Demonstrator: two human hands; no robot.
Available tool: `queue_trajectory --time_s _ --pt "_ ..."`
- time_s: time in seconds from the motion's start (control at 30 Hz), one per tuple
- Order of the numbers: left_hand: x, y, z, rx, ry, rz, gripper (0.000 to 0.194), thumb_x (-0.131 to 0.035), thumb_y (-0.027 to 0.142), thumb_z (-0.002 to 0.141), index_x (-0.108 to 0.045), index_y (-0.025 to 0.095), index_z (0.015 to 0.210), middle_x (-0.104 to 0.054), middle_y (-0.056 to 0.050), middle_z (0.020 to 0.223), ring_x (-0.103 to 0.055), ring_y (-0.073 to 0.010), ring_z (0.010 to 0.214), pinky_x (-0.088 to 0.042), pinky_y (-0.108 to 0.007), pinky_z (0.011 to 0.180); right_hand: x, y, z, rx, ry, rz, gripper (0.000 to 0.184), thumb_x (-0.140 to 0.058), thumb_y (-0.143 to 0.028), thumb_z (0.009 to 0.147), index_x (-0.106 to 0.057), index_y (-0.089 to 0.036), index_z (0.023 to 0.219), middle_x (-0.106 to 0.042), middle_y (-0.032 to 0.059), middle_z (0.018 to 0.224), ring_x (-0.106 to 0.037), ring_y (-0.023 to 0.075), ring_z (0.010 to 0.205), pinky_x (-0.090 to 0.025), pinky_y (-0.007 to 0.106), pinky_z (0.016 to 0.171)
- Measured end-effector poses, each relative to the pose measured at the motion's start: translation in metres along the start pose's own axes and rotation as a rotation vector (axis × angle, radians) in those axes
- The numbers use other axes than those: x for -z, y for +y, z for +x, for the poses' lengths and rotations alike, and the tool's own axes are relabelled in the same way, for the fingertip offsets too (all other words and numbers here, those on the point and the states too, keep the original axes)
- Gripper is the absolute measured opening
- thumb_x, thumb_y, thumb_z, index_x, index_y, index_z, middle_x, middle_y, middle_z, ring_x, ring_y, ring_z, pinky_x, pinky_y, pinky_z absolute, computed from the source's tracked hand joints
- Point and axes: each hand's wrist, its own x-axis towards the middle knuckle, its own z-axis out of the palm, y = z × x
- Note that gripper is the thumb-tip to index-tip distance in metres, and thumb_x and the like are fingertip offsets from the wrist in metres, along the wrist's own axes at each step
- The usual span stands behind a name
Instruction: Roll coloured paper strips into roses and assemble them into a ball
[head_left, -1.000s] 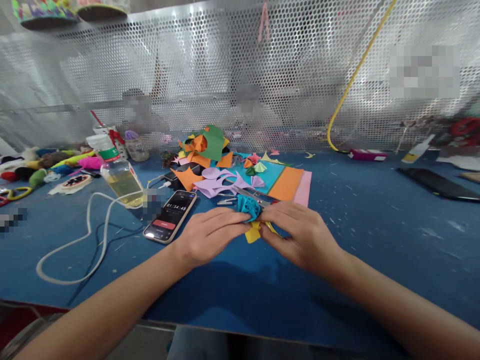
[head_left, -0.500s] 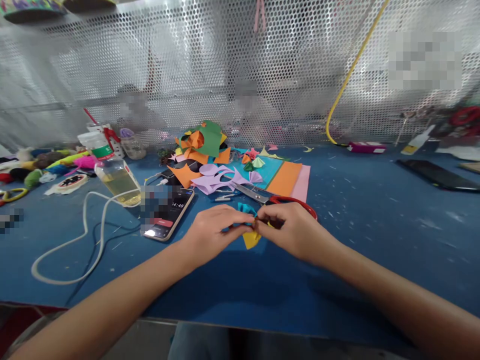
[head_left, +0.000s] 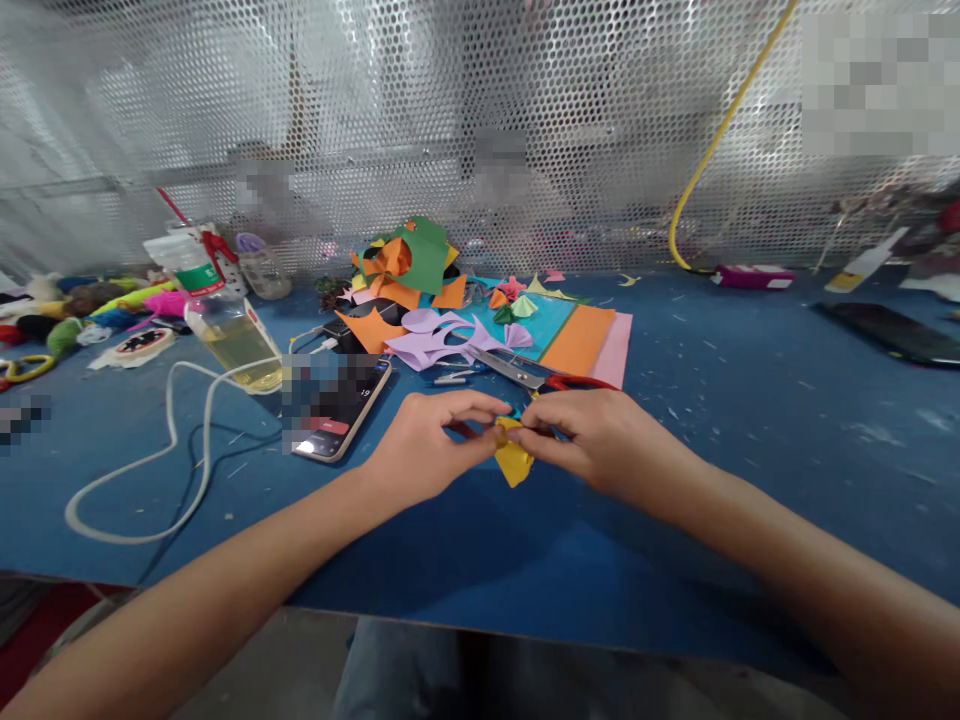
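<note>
Pinched between both hands is a piece of folded yellow paper (head_left: pixel 514 463), its lower part hanging below the fingertips. My left hand (head_left: pixel 431 447) grips its left edge with thumb and fingers. From the other side my right hand (head_left: pixel 611 438) pinches the same paper. A bit of blue paper (head_left: pixel 516 412) shows behind the fingertips, mostly hidden. Just beyond the right hand lie scissors (head_left: pixel 517 373) with red handles, partly covered by that hand. Lilac paper cut-outs (head_left: pixel 427 345) and small folded paper pieces (head_left: pixel 517 333) lie farther back.
Orange (head_left: pixel 581 338) and pink sheets (head_left: pixel 616 345) lie behind the scissors. A lit phone (head_left: pixel 341 405), a looped white cable (head_left: pixel 112 535) and a bottle of yellowish liquid (head_left: pixel 244 345) occupy the left. A dark phone (head_left: pixel 892 333) lies at right. Perforated metal (head_left: pixel 600 130) closes off the back.
The view has shifted slightly. The blue paper, plainly visible above the fingers before, is now mostly hidden, and more yellow paper shows between the fingertips.
</note>
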Motion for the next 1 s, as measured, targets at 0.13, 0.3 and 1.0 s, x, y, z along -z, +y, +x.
queue_trajectory --time_s 0.13,0.3,1.0 --pt "-0.002 -0.005 0.0 0.015 -0.012 0.005 0.02 -0.065 0.017 0.073 -0.071 0.015 0.093 -0.075 -0.004 0.079 -0.071 -0.0169 0.071 -0.058 -0.023 0.061 0.001 0.003 -0.002 0.142 -0.021 -0.195 0.035 -0.036 -0.034 0.096 -0.056 -0.018 0.072 -0.062 0.0019 0.064 -0.057 0.0133 0.059 -0.033 0.024 0.052" --pt "-0.003 -0.006 0.0 0.06 -0.032 -0.031 0.02 -0.064 0.016 0.074 -0.072 0.016 0.091 -0.075 -0.003 0.077 -0.071 -0.0163 0.07 -0.057 -0.023 0.06 0.001 0.004 -0.003 0.236 -0.005 -0.403 0.039 -0.028 -0.032 0.098 -0.056 -0.018 0.075 -0.061 0.003 0.062 -0.055 0.015 0.054 -0.029 0.026 0.049" --pt "-0.003 -0.002 0.001 0.222 -0.157 -0.343 0.022 -0.066 0.012 0.075 -0.074 0.017 0.095 -0.075 -0.004 0.084 -0.072 -0.0182 0.067 -0.062 -0.025 0.058 0.012 -0.004 0.0 -0.063 -0.154 0.193 0.023 -0.048 -0.021 0.081 -0.046 -0.019 0.058 -0.047 -0.0049 0.053 -0.041 0.0078 0.05 -0.028 0.022 0.047"
